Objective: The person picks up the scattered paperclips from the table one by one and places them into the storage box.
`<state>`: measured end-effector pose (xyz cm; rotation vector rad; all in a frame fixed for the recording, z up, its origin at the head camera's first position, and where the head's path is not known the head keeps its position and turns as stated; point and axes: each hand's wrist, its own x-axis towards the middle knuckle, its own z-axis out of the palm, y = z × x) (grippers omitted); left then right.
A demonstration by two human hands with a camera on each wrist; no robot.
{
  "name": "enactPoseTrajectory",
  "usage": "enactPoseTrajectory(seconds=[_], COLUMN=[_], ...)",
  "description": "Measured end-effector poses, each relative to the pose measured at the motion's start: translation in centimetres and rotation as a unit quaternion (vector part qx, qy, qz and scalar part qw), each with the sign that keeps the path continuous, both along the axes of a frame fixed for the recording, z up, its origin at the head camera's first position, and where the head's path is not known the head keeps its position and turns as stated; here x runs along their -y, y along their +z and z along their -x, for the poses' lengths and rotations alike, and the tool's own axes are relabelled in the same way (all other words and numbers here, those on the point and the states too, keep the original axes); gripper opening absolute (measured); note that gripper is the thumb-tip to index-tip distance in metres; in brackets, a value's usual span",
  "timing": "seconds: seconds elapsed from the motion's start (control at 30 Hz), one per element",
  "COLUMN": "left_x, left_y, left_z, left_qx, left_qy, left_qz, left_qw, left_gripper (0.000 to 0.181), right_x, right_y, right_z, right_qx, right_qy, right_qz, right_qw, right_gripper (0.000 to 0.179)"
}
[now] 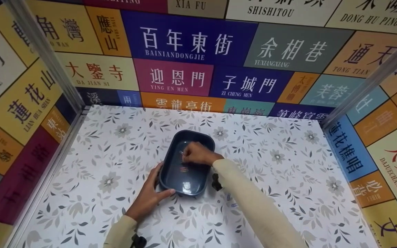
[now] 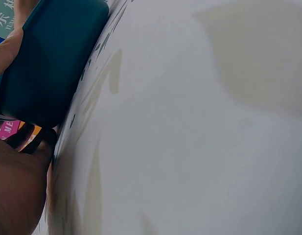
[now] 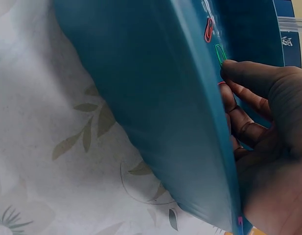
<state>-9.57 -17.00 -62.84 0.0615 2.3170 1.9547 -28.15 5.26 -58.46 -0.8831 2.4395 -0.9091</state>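
A dark blue rectangular plastic box [image 1: 176, 175] stands on the table, its long side slanting slightly. My left hand [image 1: 153, 193] holds its near left corner, thumb on the near rim and fingers along the outer left side. In the left wrist view the box [image 2: 48, 63] shows from outside, beside the left hand [image 2: 18, 181]. My right hand [image 1: 200, 154] reaches inside the box. In the right wrist view the right hand [image 3: 268, 112] pinches a green paper clip [image 3: 219, 53] at its fingertips. Near it lies a red paper clip [image 3: 208, 30]; red clips [image 1: 184, 169] also show on the box floor.
A white cloth with grey flowers and leaves [image 1: 271, 203] covers the table. Panels of coloured blocks with Chinese lettering [image 1: 188, 38] rise at the back and both sides, with metal posts [image 1: 57, 69] at the corners.
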Motion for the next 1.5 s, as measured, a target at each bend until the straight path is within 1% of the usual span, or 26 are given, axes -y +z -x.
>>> enactPoseTrajectory(seconds=[0.03, 0.13, 0.2, 0.37, 0.4, 0.47, 0.53, 0.63, 0.67, 0.7, 0.83, 0.87, 0.93, 1.0, 1.2, 1.27, 1.43, 1.5], left_x=[0.0, 0.0, 0.0, 0.0, 0.0, 0.1, 0.1, 0.1, 0.1, 0.1, 0.0, 0.0, -0.1, -0.1, -0.2, -0.2, -0.2, -0.2], left_y=[0.0, -0.1, -0.1, -0.3, -0.3, -0.3, -0.3, -0.2, -0.2, -0.2, -0.1, -0.1, -0.1, -0.1, 0.0, 0.0, 0.0, 0.0], left_z=[0.0, 0.1, 0.1, 0.2, 0.2, 0.1, 0.1, 0.1, 0.1, 0.1, 0.1, 0.1, 0.1, 0.1, 0.2, 0.2, 0.2, 0.2], left_qx=[0.000, -0.006, -0.010, -0.019, -0.021, -0.022, -0.024, -0.024, -0.023, -0.021, -0.016, -0.014, -0.014, -0.012, -0.012, -0.013, -0.009, -0.008], left_qy=[0.001, 0.000, 0.000, -0.002, -0.002, -0.002, -0.001, -0.001, -0.002, -0.003, -0.004, -0.003, 0.000, 0.003, 0.006, 0.008, 0.009, 0.008], left_qz=[0.002, 0.002, 0.003, 0.003, 0.003, 0.004, 0.004, 0.006, 0.005, 0.003, 0.003, 0.003, 0.005, 0.006, 0.006, 0.007, 0.010, 0.010], left_qw=[1.0000, 1.0000, 0.9999, 0.9998, 0.9998, 0.9998, 0.9997, 0.9997, 0.9997, 0.9998, 0.9999, 0.9999, 0.9999, 0.9999, 0.9999, 0.9999, 0.9999, 0.9999], left_gripper=[0.108, 0.109, 0.109, 0.110, 0.111, 0.111, 0.111, 0.111, 0.110, 0.110, 0.109, 0.109, 0.109, 0.109, 0.110, 0.110, 0.111, 0.112], right_x=[0.0, 0.0, -0.1, 0.0, 0.0, 0.0, -0.2, -0.4, -0.6, -0.7, -1.3, -1.5, -1.8, -2.1, -3.6, -4.2, -5.6, -6.1], right_y=[-0.5, -1.1, -0.6, 1.4, 1.5, 1.4, 0.8, 0.1, 0.5, 0.3, 1.6, 2.2, 2.8, 3.1, 3.3, 3.3, 3.1, 3.0], right_z=[0.2, 0.4, 0.1, -0.7, -0.7, -0.6, -0.3, -0.1, -0.2, -0.2, -1.1, -1.5, -2.1, -2.5, -3.3, -3.6, -4.2, -4.5], right_qx=[-0.004, -0.011, -0.010, 0.023, 0.022, 0.021, 0.013, 0.001, 0.006, 0.000, -0.001, 0.003, 0.003, -0.001, -0.007, -0.019, -0.078, -0.093], right_qy=[0.000, -0.002, -0.002, -0.015, -0.018, -0.020, -0.024, -0.016, -0.011, -0.007, 0.007, 0.006, 0.001, -0.006, -0.023, -0.031, -0.051, -0.062], right_qz=[0.004, 0.002, -0.001, -0.014, -0.015, -0.015, -0.005, 0.014, 0.021, 0.030, 0.046, 0.048, 0.053, 0.062, 0.097, 0.105, 0.116, 0.126], right_qw=[1.0000, 0.9999, 1.0000, 0.9995, 0.9995, 0.9995, 0.9996, 0.9998, 0.9997, 0.9995, 0.9989, 0.9988, 0.9986, 0.9981, 0.9950, 0.9938, 0.9889, 0.9858], right_gripper=[0.007, 0.005, 0.005, 0.005, 0.004, 0.004, 0.002, 0.002, 0.002, 0.003, 0.005, 0.006, 0.007, 0.008, 0.009, 0.008, 0.004, 0.004])
